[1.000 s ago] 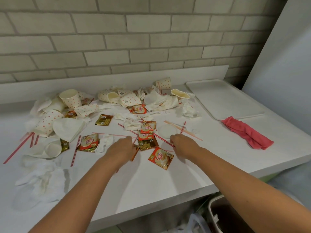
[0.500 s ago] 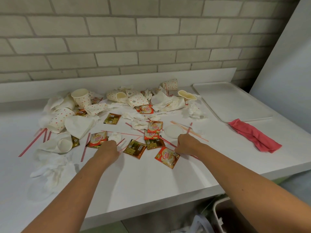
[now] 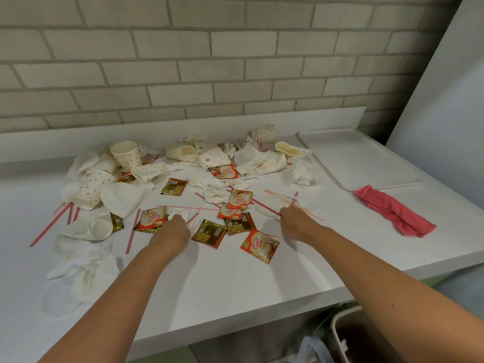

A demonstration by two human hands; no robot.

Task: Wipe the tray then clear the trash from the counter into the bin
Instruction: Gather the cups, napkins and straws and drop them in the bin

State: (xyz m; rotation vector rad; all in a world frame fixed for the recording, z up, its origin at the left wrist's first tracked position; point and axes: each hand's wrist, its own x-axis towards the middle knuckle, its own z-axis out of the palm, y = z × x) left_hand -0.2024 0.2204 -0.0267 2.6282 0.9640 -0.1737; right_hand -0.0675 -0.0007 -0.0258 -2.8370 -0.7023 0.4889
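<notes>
Both hands [image 3: 171,233] [image 3: 294,220] reach forward, fingers seemingly curled.

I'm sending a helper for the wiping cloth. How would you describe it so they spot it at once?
Find the white tray at the counter's right end, by the brick wall. The cloth lies crumpled at the tray's near corner, part over its rim. It is the only pink fabric; everything else nearby is white paper, dotted cups and sachets.

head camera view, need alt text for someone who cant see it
Two bare hands, left hand and right hand, reach into trash scattered on a white counter: dotted paper cups, crumpled napkins, striped straws and creamer packets. A bare white tray and pink cloth lie at right; a bin stands below.
</notes>
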